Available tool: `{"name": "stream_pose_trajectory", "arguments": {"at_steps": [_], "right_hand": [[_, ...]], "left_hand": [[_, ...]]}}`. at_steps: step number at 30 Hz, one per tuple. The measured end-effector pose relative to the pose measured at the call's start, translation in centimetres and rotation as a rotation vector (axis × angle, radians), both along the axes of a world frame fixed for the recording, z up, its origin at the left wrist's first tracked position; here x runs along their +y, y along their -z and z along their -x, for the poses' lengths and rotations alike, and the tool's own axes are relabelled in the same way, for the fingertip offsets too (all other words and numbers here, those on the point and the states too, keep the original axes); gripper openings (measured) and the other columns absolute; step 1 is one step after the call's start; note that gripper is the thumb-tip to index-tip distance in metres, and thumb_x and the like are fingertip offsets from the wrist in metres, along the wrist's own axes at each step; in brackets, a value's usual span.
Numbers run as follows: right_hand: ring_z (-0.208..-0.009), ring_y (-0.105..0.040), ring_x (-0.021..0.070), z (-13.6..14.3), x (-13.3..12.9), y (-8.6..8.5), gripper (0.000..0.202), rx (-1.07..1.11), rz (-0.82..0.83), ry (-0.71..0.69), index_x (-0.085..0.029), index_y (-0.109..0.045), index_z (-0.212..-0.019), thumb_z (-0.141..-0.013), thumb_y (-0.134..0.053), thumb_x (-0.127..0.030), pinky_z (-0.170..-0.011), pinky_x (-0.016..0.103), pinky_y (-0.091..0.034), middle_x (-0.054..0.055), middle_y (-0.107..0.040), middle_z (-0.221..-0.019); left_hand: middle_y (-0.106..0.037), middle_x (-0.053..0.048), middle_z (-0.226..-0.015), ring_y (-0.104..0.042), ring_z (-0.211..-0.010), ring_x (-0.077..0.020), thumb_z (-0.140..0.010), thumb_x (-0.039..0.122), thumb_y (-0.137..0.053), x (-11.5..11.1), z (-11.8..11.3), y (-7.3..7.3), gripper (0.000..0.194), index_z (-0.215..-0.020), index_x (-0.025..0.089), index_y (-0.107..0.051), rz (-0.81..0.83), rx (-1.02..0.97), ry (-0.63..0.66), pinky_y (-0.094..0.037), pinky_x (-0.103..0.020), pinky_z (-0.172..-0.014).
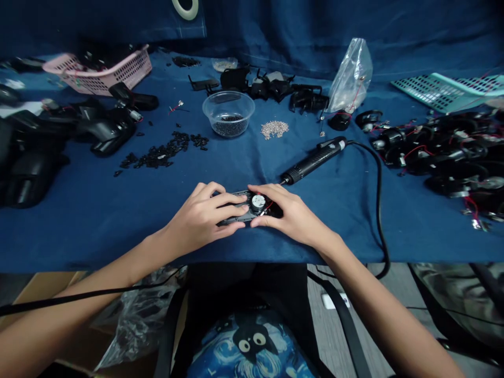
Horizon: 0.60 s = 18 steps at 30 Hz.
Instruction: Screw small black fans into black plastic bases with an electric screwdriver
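blue cloth table (98,220): both hands hold a black part (252,207); electric screwdriver (313,160) just beyond.

The table cloth (98,210) is dark blue fabric, matt and soft, with light folds. The small part (252,207) under both hands is black plastic with a shiny metal disc. At 12 o'clock from it, the bowl (228,113) is clear glossy plastic. At 1 o'clock, the screwdriver (313,160) looks matt black plastic; the bag (350,73) is thin transparent film.
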State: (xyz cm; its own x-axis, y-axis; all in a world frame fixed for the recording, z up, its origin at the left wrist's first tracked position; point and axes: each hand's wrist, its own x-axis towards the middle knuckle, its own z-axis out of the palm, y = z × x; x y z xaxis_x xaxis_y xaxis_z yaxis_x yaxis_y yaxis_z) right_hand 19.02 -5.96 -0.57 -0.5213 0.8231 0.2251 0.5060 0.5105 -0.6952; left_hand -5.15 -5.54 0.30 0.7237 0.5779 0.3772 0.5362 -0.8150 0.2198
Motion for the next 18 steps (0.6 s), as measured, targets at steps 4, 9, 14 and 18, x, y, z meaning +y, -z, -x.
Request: {"name": "stream_pose_trajectory", "arguments": {"at_steps": [4, 9, 14, 18], "right_hand": [[-0.114, -0.059, 0.0244, 0.0, 0.4, -0.1, 0.061, -0.012, 0.004, -0.005, -0.023, -0.057, -0.128, -0.077, -0.07, -0.054, -0.1, 0.042, -0.048, 0.007, -0.063, -0.123], [-0.116, -0.058, 0.0242, -0.2, 0.5, 0.2, 0.065, -0.023, 0.033, -0.03, -0.023, -0.052, -0.13, -0.075, -0.072, -0.052, -0.101, 0.042, -0.047, 0.008, -0.06, -0.128], [-0.117, -0.055, 0.0237, 0.0, 0.4, 0.2, 0.061, -0.138, -0.016, -0.026, -0.019, -0.048, -0.13, -0.079, -0.071, -0.043, -0.101, 0.042, -0.046, 0.01, -0.057, -0.128], [-0.119, -0.053, 0.0258, 0.3, 0.1, -0.1, 0.066, -0.188, -0.062, -0.049, -0.017, -0.047, -0.132, -0.078, -0.07, -0.05, -0.101, 0.044, -0.045, 0.012, -0.057, -0.128]], "left_hand": [[-0.069, -0.003, -0.12, -0.053, -0.1, -0.0219, -0.091, 0.033, -0.062, 0.2, 0.2, 0.1, 0.024, -0.11, 0.023, -0.071, 0.019, -0.006, 0.006, -0.039, -0.038, -0.085], [-0.067, -0.002, -0.123, -0.052, -0.101, -0.0217, -0.092, 0.036, -0.061, 0.2, 0.2, -0.1, 0.026, -0.112, 0.024, -0.07, 0.046, 0.002, 0.009, -0.039, -0.038, -0.087], [-0.065, -0.002, -0.126, -0.051, -0.105, -0.0221, -0.093, 0.037, -0.059, 0.0, 0.3, -0.3, 0.028, -0.116, 0.023, -0.068, 0.053, 0.025, 0.011, -0.037, -0.038, -0.088], [-0.066, -0.003, -0.123, -0.049, -0.113, -0.0249, -0.094, 0.041, -0.056, 0.1, 0.2, -1.6, 0.03, -0.116, 0.023, -0.065, 0.076, 0.1, 0.021, -0.03, -0.043, -0.096]]}}
